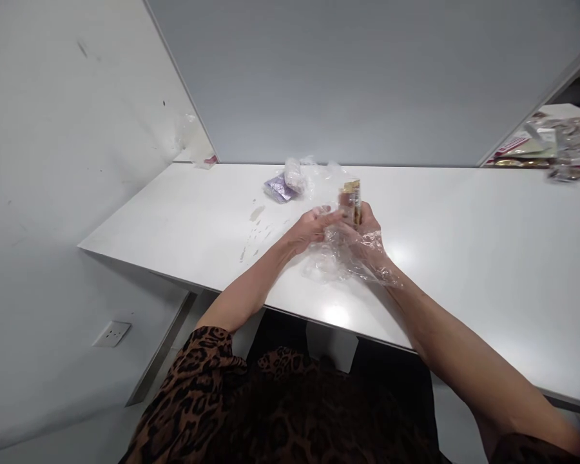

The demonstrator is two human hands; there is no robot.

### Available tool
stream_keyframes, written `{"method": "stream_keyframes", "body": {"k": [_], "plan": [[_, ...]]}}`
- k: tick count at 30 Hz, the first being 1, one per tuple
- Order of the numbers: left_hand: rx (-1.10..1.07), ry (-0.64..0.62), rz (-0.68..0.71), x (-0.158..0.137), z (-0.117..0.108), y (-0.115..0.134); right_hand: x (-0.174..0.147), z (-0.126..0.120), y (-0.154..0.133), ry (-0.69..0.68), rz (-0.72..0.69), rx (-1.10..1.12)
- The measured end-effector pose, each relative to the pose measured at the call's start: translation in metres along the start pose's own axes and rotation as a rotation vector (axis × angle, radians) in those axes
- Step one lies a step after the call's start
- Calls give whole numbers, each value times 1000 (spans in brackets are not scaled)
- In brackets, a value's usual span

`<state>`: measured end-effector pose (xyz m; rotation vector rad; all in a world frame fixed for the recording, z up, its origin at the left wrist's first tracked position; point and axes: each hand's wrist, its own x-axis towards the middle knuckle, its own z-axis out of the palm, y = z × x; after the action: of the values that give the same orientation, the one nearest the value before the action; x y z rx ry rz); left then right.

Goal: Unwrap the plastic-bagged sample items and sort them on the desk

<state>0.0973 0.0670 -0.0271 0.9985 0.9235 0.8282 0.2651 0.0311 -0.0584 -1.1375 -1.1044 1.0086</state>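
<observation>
My right hand (367, 235) is wrapped round a small gold-and-brown packet (350, 198), held upright above the white table. Clear crinkled plastic film (336, 254), which looks like a thin bag, hangs below both hands and lies over my right wrist. My left hand (316, 225) is closed on the film, its thumb reaching across to the lower part of the packet. The film partly hides the fingers of both hands. Just beyond my left hand lie a purple packet (279, 187) and a whitish wrapped bundle (294, 176).
The white table (464, 258) runs along a grey upright panel (343, 77). More clear plastic (336, 173) lies near the panel's base. At the far right is a pile of wrapped packets (575, 145). A wall (53, 161) stands at the left.
</observation>
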Motion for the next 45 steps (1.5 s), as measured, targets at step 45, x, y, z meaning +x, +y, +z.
{"method": "stream_keyframes", "body": {"k": [45], "plan": [[-508, 126, 14, -5, 1, 20, 29, -22, -4, 242, 197, 226]]}}
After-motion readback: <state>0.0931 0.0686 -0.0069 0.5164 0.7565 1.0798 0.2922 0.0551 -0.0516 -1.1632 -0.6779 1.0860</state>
